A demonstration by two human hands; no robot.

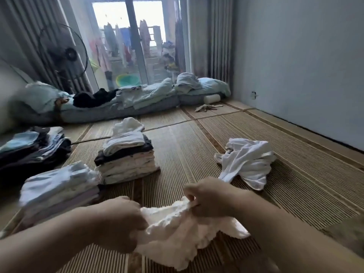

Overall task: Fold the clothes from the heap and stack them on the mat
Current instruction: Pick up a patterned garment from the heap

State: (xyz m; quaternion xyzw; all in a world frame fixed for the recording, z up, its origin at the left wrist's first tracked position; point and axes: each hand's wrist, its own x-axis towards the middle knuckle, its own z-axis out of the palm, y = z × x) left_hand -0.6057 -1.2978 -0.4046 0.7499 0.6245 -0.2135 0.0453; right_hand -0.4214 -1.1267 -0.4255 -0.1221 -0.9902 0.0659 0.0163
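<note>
– Down on the mat (197, 150), nearest the camera, what is being held?
– A cream garment (177, 233), crumpled. The left hand (122, 219) has its fingers curled tight round one bunched edge. The right hand (212, 198) pinches the opposite edge between thumb and fingers. The slack cloth sags onto the mat between them.
– Why grip it at two edges?
– To draw it out flat, I'd judge. Wadded like that, it cannot take a clean fold.
– And the other clothes?
– A white heap (248, 160) lies loose on the right, near the right hand. Folded work sits on the left: a pale blue stack (59, 186) nearest, a cream-and-dark stack (126, 156) beyond it, and a dark stack (33, 148) at the far edge. Keeping them well apart from the heap probably stops done and undone from mixing.
</note>
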